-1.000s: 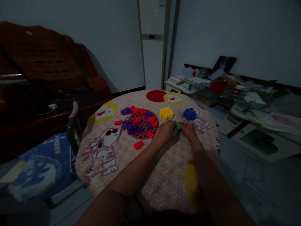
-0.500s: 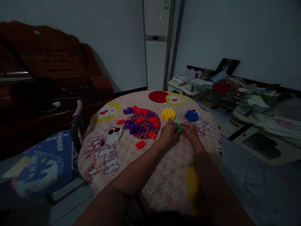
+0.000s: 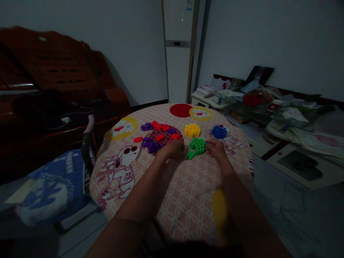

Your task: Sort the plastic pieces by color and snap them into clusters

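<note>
A bunch of green plastic building pieces (image 3: 198, 145) stands upright on the table, with one green piece (image 3: 191, 155) lying flat at its near left. My right hand (image 3: 217, 149) rests at the bunch's right side, fingertips against or very close to it, index finger stretched out. My left hand (image 3: 174, 148) is to the left, over the red pieces, its fingers turned down and mostly hidden from me. Whether it grips one cannot be made out. Red pieces (image 3: 159, 137) and purple pieces (image 3: 151, 146) lie loose beyond and left of it.
Yellow pieces (image 3: 192, 130) stand bunched behind the green ones, and blue pieces (image 3: 219, 132) to their right. A patterned cloth (image 3: 185, 197) covers the round table. A chair (image 3: 88, 143) stands at left; a cluttered cabinet (image 3: 290, 154) is at right.
My left hand has let go of the green bunch and moved left over the red pieces. The green bunch is now uncovered, while my right hand has stayed beside it.
</note>
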A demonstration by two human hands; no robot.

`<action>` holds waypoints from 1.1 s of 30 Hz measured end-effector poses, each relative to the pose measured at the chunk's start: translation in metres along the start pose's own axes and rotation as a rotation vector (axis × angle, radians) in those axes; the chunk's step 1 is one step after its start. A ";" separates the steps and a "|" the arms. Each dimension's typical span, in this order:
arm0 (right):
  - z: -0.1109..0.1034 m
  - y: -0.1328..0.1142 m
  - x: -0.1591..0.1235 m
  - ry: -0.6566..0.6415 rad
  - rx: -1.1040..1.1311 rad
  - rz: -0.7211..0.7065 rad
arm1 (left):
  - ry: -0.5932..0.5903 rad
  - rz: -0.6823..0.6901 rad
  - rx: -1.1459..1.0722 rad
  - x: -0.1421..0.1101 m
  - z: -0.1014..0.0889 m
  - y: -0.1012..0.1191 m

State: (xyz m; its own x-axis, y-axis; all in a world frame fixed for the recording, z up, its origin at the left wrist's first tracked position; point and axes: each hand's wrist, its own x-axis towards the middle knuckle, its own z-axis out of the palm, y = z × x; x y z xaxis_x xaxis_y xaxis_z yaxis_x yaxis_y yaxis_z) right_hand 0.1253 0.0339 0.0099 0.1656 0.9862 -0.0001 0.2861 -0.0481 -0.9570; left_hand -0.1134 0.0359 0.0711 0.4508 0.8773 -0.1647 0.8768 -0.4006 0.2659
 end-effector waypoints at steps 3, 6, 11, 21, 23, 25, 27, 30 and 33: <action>0.000 0.001 0.001 -0.009 0.002 -0.012 | -0.064 -0.009 0.043 -0.003 0.012 0.013; -0.001 0.003 0.001 -0.006 0.015 -0.008 | -0.014 -0.045 0.091 -0.005 0.018 0.032; -0.001 0.004 0.001 -0.007 0.022 -0.013 | 0.072 -0.045 0.101 -0.005 0.015 0.040; 0.000 -0.001 0.000 -0.009 -0.016 -0.004 | 0.271 -0.022 -0.049 0.004 0.020 0.032; -0.001 0.000 0.001 -0.013 -0.010 -0.012 | 0.286 -0.021 -0.064 0.005 0.020 0.033; -0.001 0.002 0.002 -0.014 0.001 -0.020 | 0.290 -0.019 -0.072 0.006 0.020 0.034; 0.000 0.003 0.002 -0.013 0.004 -0.021 | 0.295 -0.024 -0.070 0.006 0.019 0.035; -0.001 0.005 0.003 -0.017 0.000 -0.013 | 0.305 -0.049 -0.026 0.005 0.017 0.036; -0.001 0.006 0.004 -0.027 0.002 -0.014 | 0.289 -0.068 0.003 0.003 0.016 0.038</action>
State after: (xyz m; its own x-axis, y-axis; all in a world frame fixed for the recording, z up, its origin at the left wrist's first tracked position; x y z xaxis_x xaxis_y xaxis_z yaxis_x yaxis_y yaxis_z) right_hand 0.1286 0.0377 0.0041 0.1362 0.9907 0.0056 0.2861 -0.0339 -0.9576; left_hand -0.0755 0.0192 0.0655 0.3252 0.9408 0.0952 0.9040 -0.3389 0.2606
